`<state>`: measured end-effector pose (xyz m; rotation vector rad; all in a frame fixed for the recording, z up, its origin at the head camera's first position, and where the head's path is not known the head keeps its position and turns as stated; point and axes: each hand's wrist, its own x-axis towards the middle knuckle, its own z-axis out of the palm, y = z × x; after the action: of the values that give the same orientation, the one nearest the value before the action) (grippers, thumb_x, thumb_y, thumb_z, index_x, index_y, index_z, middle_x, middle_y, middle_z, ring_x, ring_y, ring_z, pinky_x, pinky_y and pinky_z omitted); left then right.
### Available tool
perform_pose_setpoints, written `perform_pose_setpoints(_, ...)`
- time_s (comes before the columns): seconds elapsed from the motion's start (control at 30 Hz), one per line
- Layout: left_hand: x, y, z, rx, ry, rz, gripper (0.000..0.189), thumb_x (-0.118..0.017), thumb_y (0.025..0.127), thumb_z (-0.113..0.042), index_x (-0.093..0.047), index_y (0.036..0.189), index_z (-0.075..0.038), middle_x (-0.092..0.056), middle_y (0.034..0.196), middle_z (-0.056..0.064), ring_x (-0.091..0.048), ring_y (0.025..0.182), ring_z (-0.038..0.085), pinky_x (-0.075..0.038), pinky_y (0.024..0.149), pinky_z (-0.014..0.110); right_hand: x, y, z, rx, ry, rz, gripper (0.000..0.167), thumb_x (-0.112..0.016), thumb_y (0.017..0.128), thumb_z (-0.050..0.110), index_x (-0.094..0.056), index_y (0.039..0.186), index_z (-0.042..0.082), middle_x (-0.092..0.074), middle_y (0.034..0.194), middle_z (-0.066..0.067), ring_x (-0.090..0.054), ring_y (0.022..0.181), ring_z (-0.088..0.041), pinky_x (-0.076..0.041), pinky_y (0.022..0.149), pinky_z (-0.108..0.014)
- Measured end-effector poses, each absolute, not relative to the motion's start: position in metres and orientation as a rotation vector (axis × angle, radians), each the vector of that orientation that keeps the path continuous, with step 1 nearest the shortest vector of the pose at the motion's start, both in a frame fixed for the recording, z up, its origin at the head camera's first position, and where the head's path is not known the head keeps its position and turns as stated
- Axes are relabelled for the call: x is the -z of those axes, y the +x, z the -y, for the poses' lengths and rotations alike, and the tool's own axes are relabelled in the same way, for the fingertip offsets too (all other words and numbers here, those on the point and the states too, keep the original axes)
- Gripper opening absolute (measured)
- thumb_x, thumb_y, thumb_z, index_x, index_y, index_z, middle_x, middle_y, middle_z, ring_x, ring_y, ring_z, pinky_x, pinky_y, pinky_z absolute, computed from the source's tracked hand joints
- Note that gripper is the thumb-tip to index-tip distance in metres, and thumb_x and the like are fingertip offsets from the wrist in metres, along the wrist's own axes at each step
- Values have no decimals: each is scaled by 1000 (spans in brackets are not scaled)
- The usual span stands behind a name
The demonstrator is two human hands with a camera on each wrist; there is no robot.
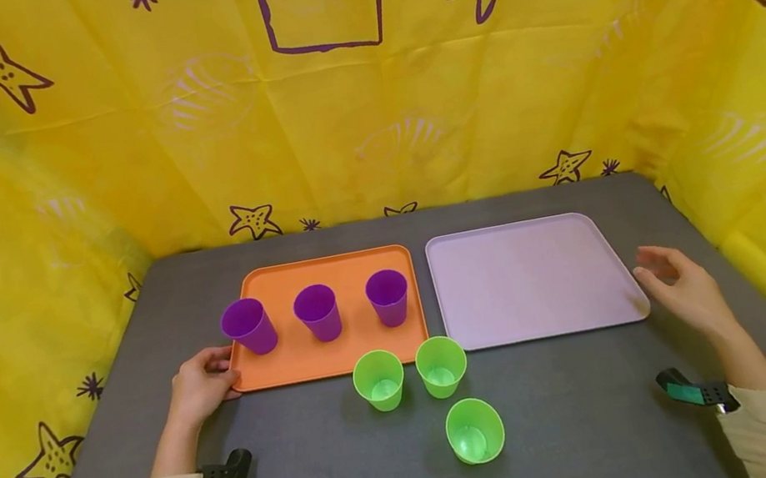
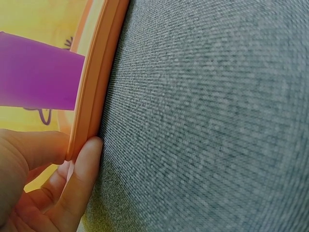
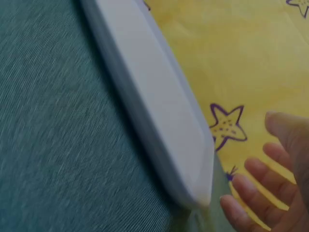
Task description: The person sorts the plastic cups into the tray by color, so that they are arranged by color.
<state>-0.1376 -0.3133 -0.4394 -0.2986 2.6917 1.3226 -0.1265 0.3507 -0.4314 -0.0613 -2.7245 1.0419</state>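
At the near left corner of the orange tray (image 1: 283, 279), my left hand (image 1: 199, 385) pinches the rim, thumb above and a finger underneath in the left wrist view. Three purple cups stand in a row on that tray: a left cup (image 1: 251, 329), a middle cup (image 1: 319, 314) and a right cup (image 1: 389, 299). My right hand (image 1: 686, 293) is beside the right edge of a pale lilac tray (image 1: 526, 278), which carries nothing. Its fingers are loosely bent, and the right wrist view shows them apart from the tray's corner.
Three light green cups stand upright on the grey table (image 1: 315, 470) in front of the trays: a left cup (image 1: 380, 381), a right cup (image 1: 442, 367) and a nearer cup (image 1: 474, 431). A yellow patterned cloth (image 1: 334, 129) hangs around the back and sides.
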Motion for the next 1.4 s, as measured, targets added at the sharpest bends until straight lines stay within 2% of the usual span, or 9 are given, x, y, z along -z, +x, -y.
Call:
perform_pose_setpoints(0.17,440,-137,312,-1341,-296,-2694,44,-61,82,1,-49,123,9,-55,99,22,-62,69,14,-57,57,30,440,-123,-357,-998,-112,2784,49,-56,91,29,-47,128,-1,-56,114,-24,-37,74,25,-41,57,-5)
perform_pose_setpoints(0.3,439,-138,312,-1343,-299,-2693,44,-61,82,0,-49,123,9,-55,99,23,-62,69,14,-57,57,30,444,-122,-358,-988,-137,2810,47,-58,90,29,-50,125,-1,-59,110,-23,-38,70,25,-43,54,-9)
perform_pose_setpoints(0.4,438,-138,312,-1340,-295,-2692,44,-61,82,0,-49,123,9,-56,99,23,-62,69,14,-57,57,30,446,-122,-356,-977,-138,2830,45,-58,89,27,-52,122,-2,-61,106,-22,-42,66,22,-44,52,-11)
perform_pose_setpoints(0.6,439,-138,311,-1313,-302,-2692,44,-61,83,-1,-48,124,8,-55,101,23,-63,70,15,-57,58,30,448,-122,-355,-1015,-129,2892,44,-55,91,25,-51,121,-7,-60,105,-29,-53,58,10,-47,51,-14)
perform_pose_setpoints(0.93,433,-132,309,-1251,-285,-2751,45,-62,86,-11,-49,125,8,-56,105,26,-64,71,13,-56,56,27,447,-126,-354,-996,-168,2959,47,-55,91,30,-53,118,-8,-63,99,-27,-56,56,3,-47,53,-16)
perform_pose_setpoints(1.07,427,-126,307,-1197,-250,-2848,42,-62,87,-17,-53,122,5,-59,106,26,-66,73,19,-55,55,24,445,-126,-352,-988,-175,2960,46,-55,90,29,-54,117,-8,-63,97,-25,-57,55,0,-47,52,-17)
perform_pose_setpoints(1.23,416,-118,301,-1052,-178,-3079,32,-64,86,-19,-61,111,1,-64,102,21,-65,85,32,-49,58,20,444,-127,-351,-987,-174,2938,44,-56,89,26,-55,114,-9,-64,94,-24,-55,55,0,-47,51,-17)
perform_pose_setpoints(1.4,404,-111,288,-1072,-101,-3168,27,-64,85,-18,-63,107,-2,-65,103,16,-64,86,29,-48,63,13,446,-128,-351,-934,-173,2926,40,-56,87,24,-56,112,-7,-65,91,-22,-53,54,1,-45,51,-18)
